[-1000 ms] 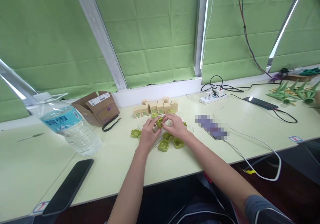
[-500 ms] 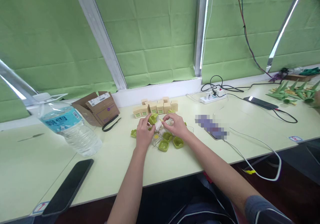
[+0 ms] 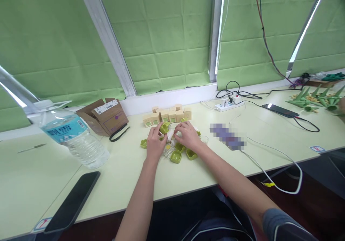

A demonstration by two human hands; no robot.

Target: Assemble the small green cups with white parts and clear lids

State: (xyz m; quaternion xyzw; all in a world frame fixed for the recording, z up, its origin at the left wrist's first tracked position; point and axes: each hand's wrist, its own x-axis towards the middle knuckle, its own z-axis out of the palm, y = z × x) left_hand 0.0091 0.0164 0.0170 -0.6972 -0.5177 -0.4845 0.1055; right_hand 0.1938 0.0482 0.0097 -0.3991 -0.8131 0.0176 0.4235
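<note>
My left hand [image 3: 154, 142] pinches a small green cup-shaped piece [image 3: 164, 128] just above the pale table [image 3: 129, 169]. My right hand [image 3: 187, 135] is curled over a small whitish piece [image 3: 170, 136] between the two hands; what its fingers hold is partly hidden. Around the hands lie several green square caps [image 3: 175, 157] and small clear pieces [image 3: 167, 149]. Behind them stands a row of tan cubes with green faces [image 3: 167, 114].
A large water bottle [image 3: 72, 135] lies at left, with a dark phone [image 3: 72, 202] near the front edge. An open cardboard box [image 3: 104, 116] sits behind. To the right are a power strip [image 3: 229, 105], cables, another phone [image 3: 280, 110] and green cones [image 3: 318, 99].
The hands parted: my left hand lifted the green piece away to the left, then my right hand lowered over the whitish piece on the table.
</note>
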